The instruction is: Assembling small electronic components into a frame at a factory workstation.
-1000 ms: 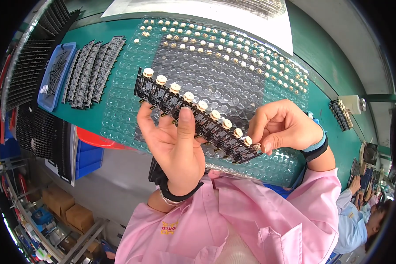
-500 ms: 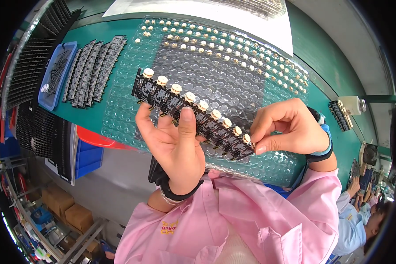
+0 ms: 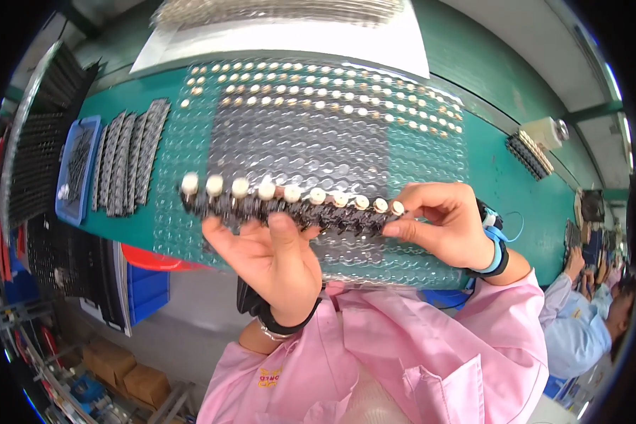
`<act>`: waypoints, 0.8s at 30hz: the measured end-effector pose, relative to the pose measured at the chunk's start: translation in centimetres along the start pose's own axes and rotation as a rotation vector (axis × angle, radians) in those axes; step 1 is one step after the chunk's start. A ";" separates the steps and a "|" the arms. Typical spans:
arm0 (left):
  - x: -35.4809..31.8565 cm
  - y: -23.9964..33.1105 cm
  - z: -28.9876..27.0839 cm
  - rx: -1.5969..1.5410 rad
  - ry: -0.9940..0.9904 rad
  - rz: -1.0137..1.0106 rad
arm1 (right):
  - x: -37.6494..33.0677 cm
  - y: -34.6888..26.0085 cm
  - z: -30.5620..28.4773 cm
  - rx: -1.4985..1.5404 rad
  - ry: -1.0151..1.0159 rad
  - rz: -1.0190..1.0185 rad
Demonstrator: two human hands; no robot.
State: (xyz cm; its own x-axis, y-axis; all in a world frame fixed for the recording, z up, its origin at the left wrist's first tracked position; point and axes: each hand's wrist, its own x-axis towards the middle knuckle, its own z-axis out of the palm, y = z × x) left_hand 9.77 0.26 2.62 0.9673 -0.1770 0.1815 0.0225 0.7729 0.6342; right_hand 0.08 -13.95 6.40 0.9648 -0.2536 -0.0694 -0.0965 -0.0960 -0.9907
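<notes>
A long black circuit board strip (image 3: pixel 332 215) runs almost level in front of me, with a row of round cream-white parts (image 3: pixel 267 189) along its far edge. My left hand (image 3: pixel 282 268) is closed around the strip from below, thumb on the near side and fingers underneath. At the strip's right end, my right hand (image 3: pixel 445 226) pinches it between thumb and fingers, beside the last round part. Beneath both hands lies a clear plastic tray (image 3: pixel 296 145) of round pockets; white round parts (image 3: pixel 321 81) fill several of its far rows. The strip's left end is blurred.
On the left are several circuit board strips (image 3: pixel 130 159) and a blue bin (image 3: pixel 69 185) of thin dark pieces. Black racks (image 3: pixel 38 127) stand beyond. A finished-looking strip stack (image 3: pixel 528 155) lies at the right near a white container (image 3: pixel 544 132). A co-worker in blue (image 3: pixel 576 328) sits at the right.
The strip has turned from slanting down rightward to nearly level, its left end lowered. My right hand has come onto its right end. The whole view has shifted slightly.
</notes>
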 end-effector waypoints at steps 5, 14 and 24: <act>-1.0 0.2 1.1 0.222 -0.235 -0.299 | -2.4 0.7 -3.6 -0.008 0.403 -0.007; -0.1 3.6 -1.6 0.540 -0.298 -0.435 | -15.9 5.6 -21.1 -0.411 0.937 0.034; 1.2 4.5 -2.6 0.691 -0.108 -0.205 | -18.3 11.0 -30.3 -0.417 1.013 0.104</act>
State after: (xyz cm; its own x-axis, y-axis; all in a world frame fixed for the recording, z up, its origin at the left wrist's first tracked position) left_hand 11.66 5.15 3.73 0.9295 -0.3640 0.0584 0.0017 0.1626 0.9867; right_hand -26.08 -39.54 0.35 0.3175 -0.9334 0.1672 -0.4245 -0.2976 -0.8551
